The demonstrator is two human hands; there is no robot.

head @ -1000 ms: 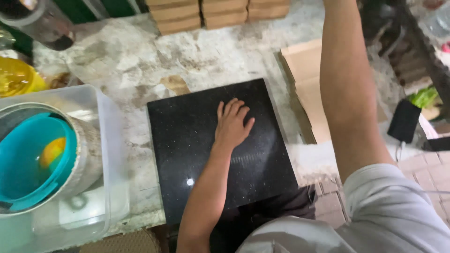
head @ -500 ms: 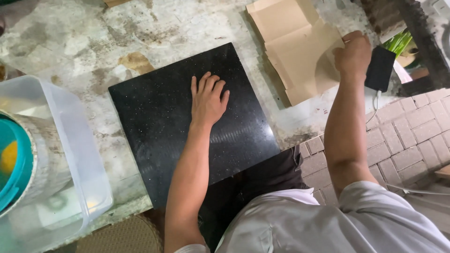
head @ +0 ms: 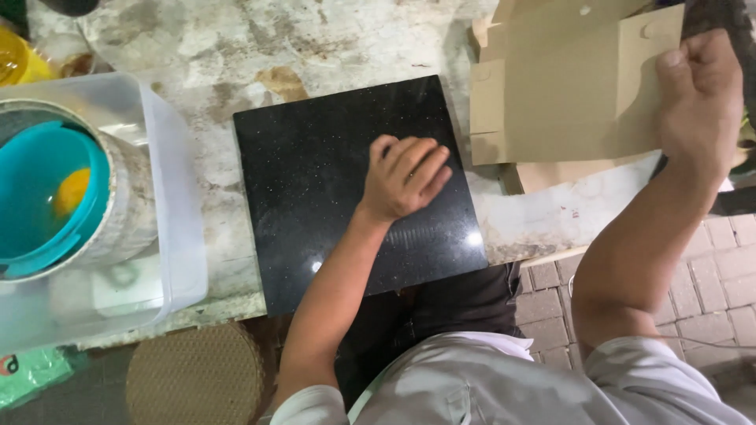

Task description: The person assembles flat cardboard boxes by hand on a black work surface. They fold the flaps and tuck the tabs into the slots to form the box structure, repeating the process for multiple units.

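Hands at stone slab and cardboard sheet
Left hand (head: 405,177) loosely curled, resting on black slab (head: 315,181), steadying it; right hand (head: 697,90) pinching flat cardboard sheet (head: 567,102) by its edge, lifted off stack

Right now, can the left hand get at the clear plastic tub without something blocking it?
Probably yes. The left hand rests on the black slab, and only bare slab and worktop lie between it and the clear plastic tub.

Left hand (head: 405,177) flat, fingers loosely curled; right hand (head: 697,90) gripping.
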